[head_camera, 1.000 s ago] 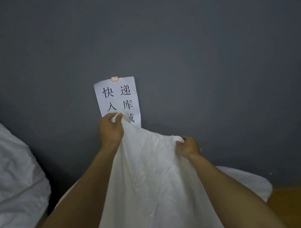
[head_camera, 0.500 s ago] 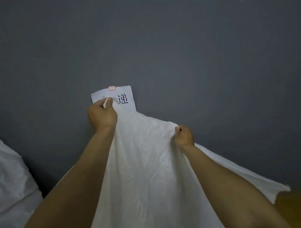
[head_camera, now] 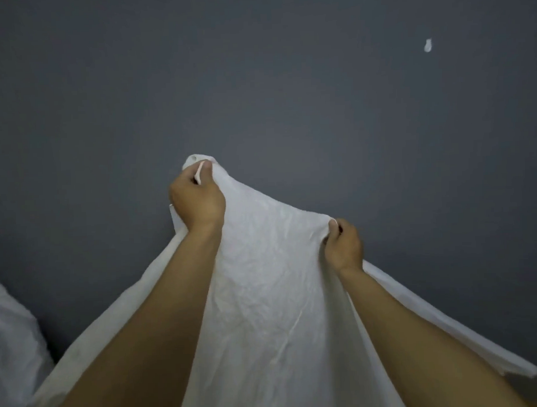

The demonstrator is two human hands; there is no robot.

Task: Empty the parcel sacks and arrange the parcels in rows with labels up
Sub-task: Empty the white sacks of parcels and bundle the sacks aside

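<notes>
Left hand [head_camera: 197,199] grips the white sack [head_camera: 273,294] at its top edge, fingers curled. Right hand [head_camera: 343,246], at 4 o'clock from it, pinches the same edge.

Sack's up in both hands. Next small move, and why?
Probably a short upward shake of the sack. Left hand and right hand grip its upper edge, held high; its lower end hangs out of view, so parcels may be inside.
</notes>
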